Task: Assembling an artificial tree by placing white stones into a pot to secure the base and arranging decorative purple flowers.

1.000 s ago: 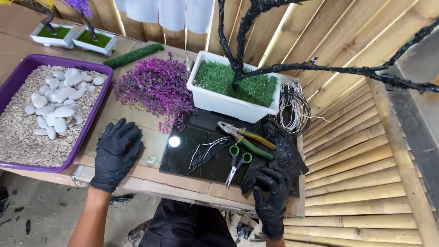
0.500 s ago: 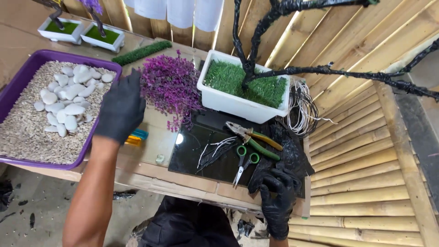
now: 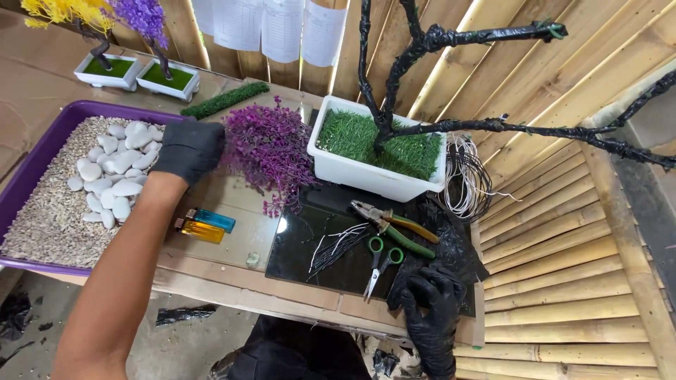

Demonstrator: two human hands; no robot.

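Note:
Both my hands wear black gloves. My left hand (image 3: 189, 146) reaches out to the bunch of purple artificial foliage (image 3: 270, 151) and touches its left side; whether it grips it I cannot tell. My right hand (image 3: 431, 304) rests with curled fingers on crumpled black plastic (image 3: 451, 246) at the table's near edge, beside green-handled scissors (image 3: 379, 259) and pliers (image 3: 391, 225). A white planter (image 3: 366, 172) with fake grass holds a black-wrapped tree (image 3: 422, 49). Short wire pieces (image 3: 336, 246) lie on a dark glass sheet.
A purple tray (image 3: 42, 151) of gravel and white stones sits at left. Two lighters (image 3: 204, 225) lie by it. A wire coil (image 3: 468, 179) sits right of the planter. Two small potted trees (image 3: 134, 70) and a green strip (image 3: 224, 100) stand behind. Bamboo slats fill the right.
My left hand rose from the table's near edge and moved forward to the purple foliage, uncovering the lighters. My right hand stayed on the black plastic.

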